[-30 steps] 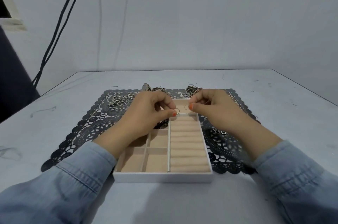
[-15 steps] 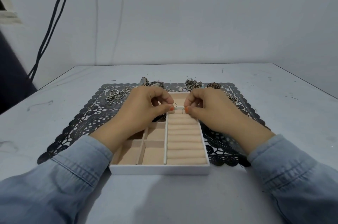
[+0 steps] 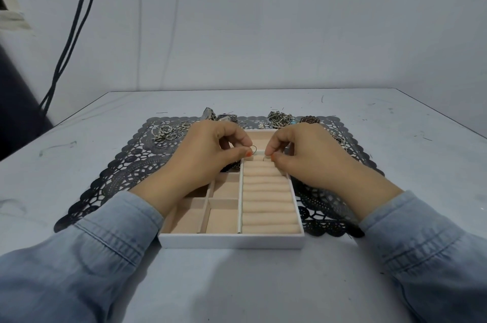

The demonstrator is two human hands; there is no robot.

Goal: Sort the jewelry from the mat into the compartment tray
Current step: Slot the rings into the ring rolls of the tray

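Two rings (image 3: 253, 149) hover above the tray (image 3: 232, 241), left hand (image 3: 208, 155) pinching one, right hand (image 3: 307, 155) the other.

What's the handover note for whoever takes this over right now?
Hands: the left hand pinches a thin ring over the far end of the tray. The right hand pinches a second ring at the farthest rolls.
Things: the tray sits on the mat, with a ring pile far left and a chain pile far right.
Done: no jewelry shows in the near compartments or rolls.
Left: seat both rings, then sort the piles.
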